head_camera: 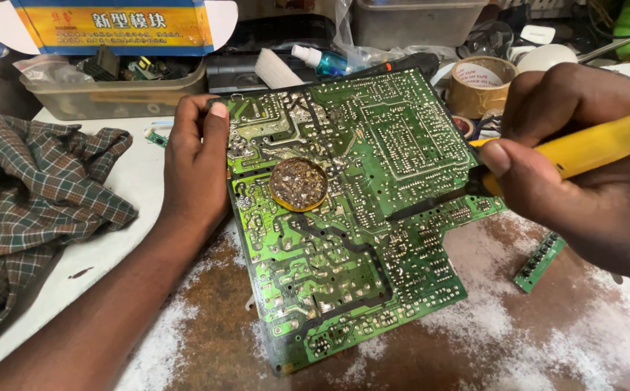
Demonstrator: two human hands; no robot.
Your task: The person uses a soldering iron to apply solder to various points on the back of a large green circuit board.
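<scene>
a blue and yellow cardboard box (pixel 112 27) with open flaps stands top left.

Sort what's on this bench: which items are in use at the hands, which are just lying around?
In use:
left hand steadying green circuit board
right hand holding yellow soldering iron
round tin resting on the board

Lying about:
plaid cloth
tape roll
small green board strip
plastic bin
spray bottle
</scene>
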